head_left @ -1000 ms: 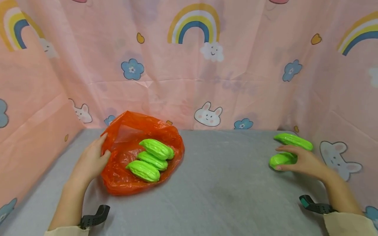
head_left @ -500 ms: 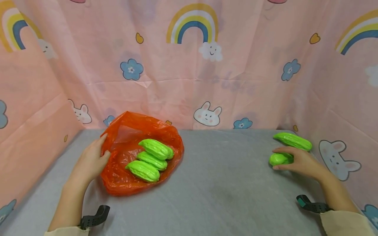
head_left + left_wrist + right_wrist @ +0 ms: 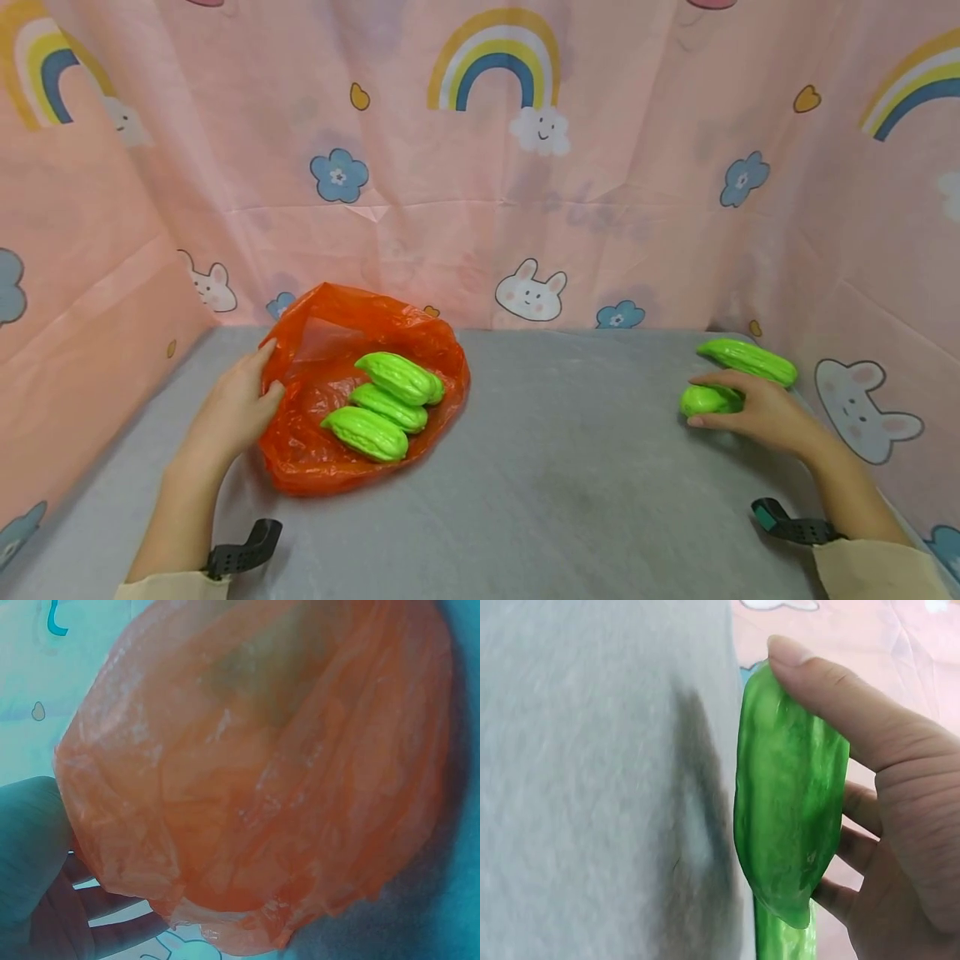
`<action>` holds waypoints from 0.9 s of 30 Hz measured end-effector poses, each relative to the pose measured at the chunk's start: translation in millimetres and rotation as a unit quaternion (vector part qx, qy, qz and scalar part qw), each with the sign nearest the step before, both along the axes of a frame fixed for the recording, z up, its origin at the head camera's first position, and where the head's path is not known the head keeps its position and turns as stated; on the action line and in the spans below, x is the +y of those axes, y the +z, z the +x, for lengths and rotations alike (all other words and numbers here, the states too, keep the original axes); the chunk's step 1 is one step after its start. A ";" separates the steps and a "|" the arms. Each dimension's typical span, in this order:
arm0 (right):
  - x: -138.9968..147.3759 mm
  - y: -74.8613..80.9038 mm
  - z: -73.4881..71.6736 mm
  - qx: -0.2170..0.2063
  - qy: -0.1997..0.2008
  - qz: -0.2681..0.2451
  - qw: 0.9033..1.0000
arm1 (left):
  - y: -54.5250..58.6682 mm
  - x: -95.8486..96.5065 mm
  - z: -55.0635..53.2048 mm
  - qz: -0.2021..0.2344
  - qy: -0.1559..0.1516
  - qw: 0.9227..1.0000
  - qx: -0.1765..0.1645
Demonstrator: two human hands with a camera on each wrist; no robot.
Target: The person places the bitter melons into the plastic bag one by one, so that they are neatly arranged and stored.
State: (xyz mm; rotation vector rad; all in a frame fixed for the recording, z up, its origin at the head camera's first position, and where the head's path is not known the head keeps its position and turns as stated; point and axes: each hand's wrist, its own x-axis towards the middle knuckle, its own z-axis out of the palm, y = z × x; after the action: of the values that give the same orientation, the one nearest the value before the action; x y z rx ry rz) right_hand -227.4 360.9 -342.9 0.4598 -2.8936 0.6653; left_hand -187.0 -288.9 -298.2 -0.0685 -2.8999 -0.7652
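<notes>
On the left of the grey table lies an orange plastic bag [image 3: 300, 467], its mouth spread wide. My left hand [image 3: 232, 404] holds the bag's left rim; in the left wrist view the thumb [image 3: 30, 840] is on the near side of the film and fingers show behind it. Inside the bag several bright green, ridged bitter melons [image 3: 367, 433] lie side by side. At the right, my right hand [image 3: 761, 408] grips another bitter melon [image 3: 787, 802] between thumb and fingers, tapered end down in the right wrist view. A further bitter melon [image 3: 750, 361] lies just behind that hand.
A grey cloth covers the tabletop [image 3: 570, 467]. Pink printed curtain [image 3: 630, 242] rises at the back and both sides, close to the right hand. Each wrist wears a black camera mount [image 3: 243, 550].
My right hand has shifted slightly left and away from me with the bitter melon in its grip. The left hand and the bag look the same.
</notes>
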 end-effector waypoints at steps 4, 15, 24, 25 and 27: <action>-9.6 4.3 1.2 0.008 0.001 -0.007 1.000 | -0.5 0.2 -0.6 -0.002 0.002 1.000 0.000; -49.1 3.6 4.2 0.089 0.024 -0.040 0.995 | -1.0 0.8 -1.1 0.000 0.002 1.000 -0.003; -66.3 -13.5 -1.8 0.130 0.082 -0.105 0.983 | -1.5 1.5 -1.6 0.004 0.001 1.000 -0.010; -67.1 -14.9 -1.7 0.122 0.086 -0.123 0.981 | -1.7 1.5 -1.6 0.003 0.001 1.000 -0.009; -68.7 -17.1 -1.0 0.107 0.089 -0.160 0.977 | -1.8 1.7 -1.5 0.003 0.002 1.000 -0.008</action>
State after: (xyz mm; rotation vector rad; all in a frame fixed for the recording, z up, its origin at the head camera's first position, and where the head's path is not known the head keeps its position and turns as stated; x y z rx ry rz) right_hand -228.5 292.2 -360.0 0.7027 -2.5023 1.0178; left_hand -188.4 -287.2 -300.0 -0.0550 -2.9121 -0.7783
